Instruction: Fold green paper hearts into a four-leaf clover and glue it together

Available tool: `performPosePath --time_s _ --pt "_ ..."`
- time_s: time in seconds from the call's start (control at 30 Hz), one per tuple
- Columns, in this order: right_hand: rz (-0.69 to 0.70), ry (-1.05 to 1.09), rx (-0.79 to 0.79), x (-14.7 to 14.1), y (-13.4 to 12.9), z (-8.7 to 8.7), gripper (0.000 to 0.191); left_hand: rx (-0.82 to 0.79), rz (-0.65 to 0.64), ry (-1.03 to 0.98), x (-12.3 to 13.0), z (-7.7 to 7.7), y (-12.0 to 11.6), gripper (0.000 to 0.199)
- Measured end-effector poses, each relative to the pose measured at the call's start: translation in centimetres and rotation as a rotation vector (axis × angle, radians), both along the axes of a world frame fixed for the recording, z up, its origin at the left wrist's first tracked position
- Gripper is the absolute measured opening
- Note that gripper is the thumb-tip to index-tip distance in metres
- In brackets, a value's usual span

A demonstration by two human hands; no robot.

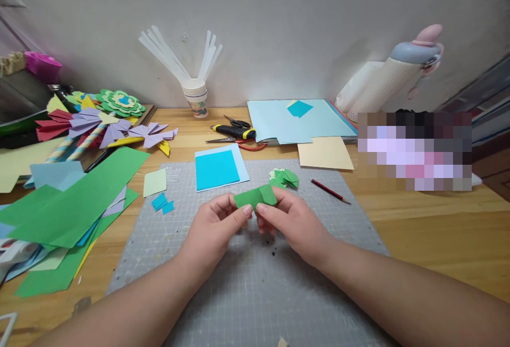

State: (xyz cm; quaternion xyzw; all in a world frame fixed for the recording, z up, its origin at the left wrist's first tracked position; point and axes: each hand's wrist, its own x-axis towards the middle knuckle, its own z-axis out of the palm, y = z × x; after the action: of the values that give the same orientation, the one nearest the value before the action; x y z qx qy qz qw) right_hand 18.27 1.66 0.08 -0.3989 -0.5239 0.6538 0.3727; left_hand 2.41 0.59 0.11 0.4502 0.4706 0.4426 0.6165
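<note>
Just below frame centre, I'm watching the left hand (213, 223) and right hand (298, 222) pinching a green paper strip (251, 197) between closed thumbs and fingers, probably steadying the fold near its right end.

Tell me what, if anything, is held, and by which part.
A green paper strip, pinched at its lower edge by the left hand and right hand.
</note>
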Motion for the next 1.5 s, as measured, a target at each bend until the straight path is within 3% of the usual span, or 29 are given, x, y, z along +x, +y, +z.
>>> performPosePath --time_s 0.07,0.13,0.23,0.3,0.43,0.5,0.57,0.7,0.87,1.5 --pt "-0.024 -0.012 -0.014 -0.06 -0.04 0.11 0.018 0.023 -0.007 0.02 0.07 -0.01 -0.14 0.018" --pt "-0.034 0.002 -0.055 -0.05 0.03 0.12 0.02 0.103 0.064 0.08 0.12 -0.05 -0.3 0.016" --pt "-0.026 0.053 -0.125 -0.01 0.2 0.03 0.025 0.406 0.159 0.336 0.02 -0.06 -0.55 0.031" --pt "-0.001 0.083 -0.159 0.01 0.26 -0.03 0.027 0.613 0.15 0.541 -0.15 -0.01 -0.69 0.026" --pt "0.106 0.125 -0.203 0.0 0.15 -0.08 0.029 0.753 0.113 0.716 -0.54 0.13 -0.78 0.013" --pt "0.098 0.124 -0.203 0.0 0.06 -0.06 0.03 0.699 0.131 0.675 -0.67 0.17 -0.72 0.01" --pt "-0.006 0.107 -0.15 0.02 0.03 -0.04 0.03 0.563 0.17 0.566 -0.68 0.16 -0.58 0.004" --pt "-0.229 -0.038 0.102 0.13 0.05 -0.16 0.023 0.213 0.195 0.232 -0.36 -0.02 -0.23 0.008" --pt "-0.15 -0.177 0.259 0.14 0.01 -0.37 0.01 0.013 0.097 -0.011 0.17 -0.15 -0.04 0.017" --pt "-0.07 0.01 0.011 0.01 0.1 0.31 0.013 -0.196 -0.137 -0.249 0.15 0.11 -0.03 0.018"
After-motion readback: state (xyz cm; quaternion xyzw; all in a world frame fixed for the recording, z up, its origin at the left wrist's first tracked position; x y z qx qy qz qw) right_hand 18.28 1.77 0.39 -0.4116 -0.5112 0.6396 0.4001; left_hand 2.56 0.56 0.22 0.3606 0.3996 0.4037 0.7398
